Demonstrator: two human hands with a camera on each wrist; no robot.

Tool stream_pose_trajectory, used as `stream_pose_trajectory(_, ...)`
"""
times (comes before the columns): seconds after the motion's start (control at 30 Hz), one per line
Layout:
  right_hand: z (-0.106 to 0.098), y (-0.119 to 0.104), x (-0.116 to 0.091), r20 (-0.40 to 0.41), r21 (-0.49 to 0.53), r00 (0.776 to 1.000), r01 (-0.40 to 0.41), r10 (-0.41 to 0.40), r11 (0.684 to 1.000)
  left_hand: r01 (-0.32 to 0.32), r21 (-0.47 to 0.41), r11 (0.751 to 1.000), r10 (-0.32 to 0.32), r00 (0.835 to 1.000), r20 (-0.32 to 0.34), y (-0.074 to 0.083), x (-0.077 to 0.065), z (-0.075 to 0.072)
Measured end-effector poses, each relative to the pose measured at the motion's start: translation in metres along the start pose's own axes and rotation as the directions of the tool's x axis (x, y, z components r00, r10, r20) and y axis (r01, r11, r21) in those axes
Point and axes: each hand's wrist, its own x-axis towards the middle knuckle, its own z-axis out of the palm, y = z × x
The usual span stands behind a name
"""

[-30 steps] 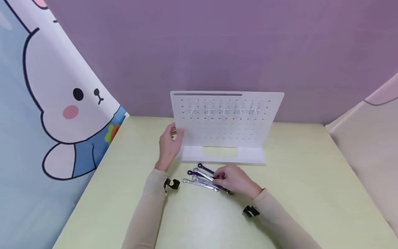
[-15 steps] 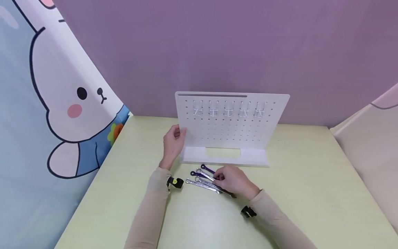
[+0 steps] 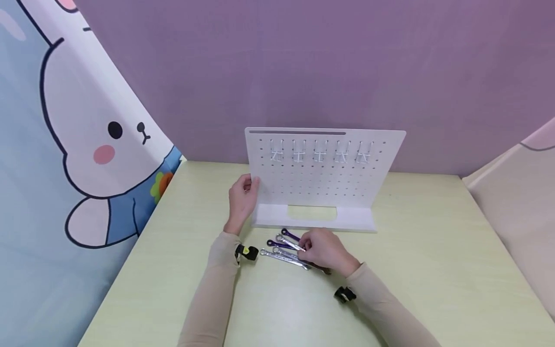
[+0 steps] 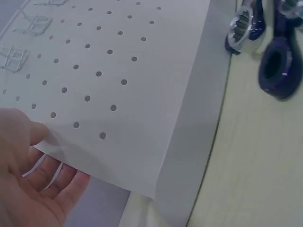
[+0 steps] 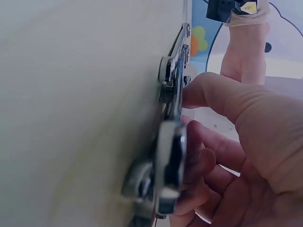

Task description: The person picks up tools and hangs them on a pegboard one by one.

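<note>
A white pegboard stands upright on its flat base, with several wire hooks in a row near the top. My left hand holds its left edge; in the left wrist view the thumb lies on the front face and the other fingers reach behind. Before the base lies a loose pile of wrenches, among them a silver wrench and a purple wrench. Over the pile's right part, my right hand pinches a wrench between thumb and fingers. That hand hides part of the pile from the head camera.
The pale table spreads around the board and pile. A purple backdrop rises behind it, and a cartoon-print curtain hangs at the left. Each wrist wears a black camera strap, such as the left strap.
The head view has shifted slightly, so the scene sits a little farther right. My right hand has edged left relative to the board; the left hand keeps its hold on the edge.
</note>
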Motion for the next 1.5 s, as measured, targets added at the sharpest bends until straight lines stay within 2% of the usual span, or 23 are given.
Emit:
stream_pose_trajectory(0.23, -0.004, -0.001, 0.000, -0.052, 0.043, 0.998, -0.016, 0.019, 0.999, -0.013, -0.034, 0.999, 0.012, 1.000, -0.018, 0.002, 0.005, 0.001)
stream_pose_trajectory(0.4, -0.008, -0.002, 0.000, -0.106, 0.066, 0.994, 0.008, -0.001, 0.998, 0.002, -0.041, 0.999, -0.002, 1.000, -0.008, 0.000, 0.005, 0.002)
stream_pose_trajectory(0.5, -0.010, -0.002, 0.001, -0.111, 0.111, 0.994, 0.012, 0.000, 0.994, 0.012, -0.047, 0.999, -0.012, 1.000, -0.008, -0.002, 0.003, 0.002)
stream_pose_trajectory(0.7, -0.016, 0.000, 0.000, -0.083, 0.297, 0.996, -0.003, 0.029, 0.955, 0.032, -0.045, 0.998, -0.033, 0.999, -0.028, -0.005, 0.001, 0.002)
stream_pose_trajectory(0.83, -0.020, 0.000, 0.001, -0.140, 0.368, 0.990, 0.029, 0.024, 0.929, 0.035, -0.057, 0.998, -0.037, 0.999, -0.030, -0.006, 0.001, 0.001)
stream_pose_trajectory(1.03, -0.028, -0.001, 0.005, -0.222, 0.441, 0.975, 0.072, 0.031, 0.895, 0.044, -0.058, 0.997, -0.045, 0.999, -0.022, -0.006, 0.003, 0.001)
stream_pose_trajectory(1.5, -0.041, -0.013, 0.014, -0.243, 0.556, 0.964, 0.050, 0.105, 0.829, 0.083, -0.064, 0.995, -0.084, 0.996, -0.013, -0.007, 0.003, 0.000)
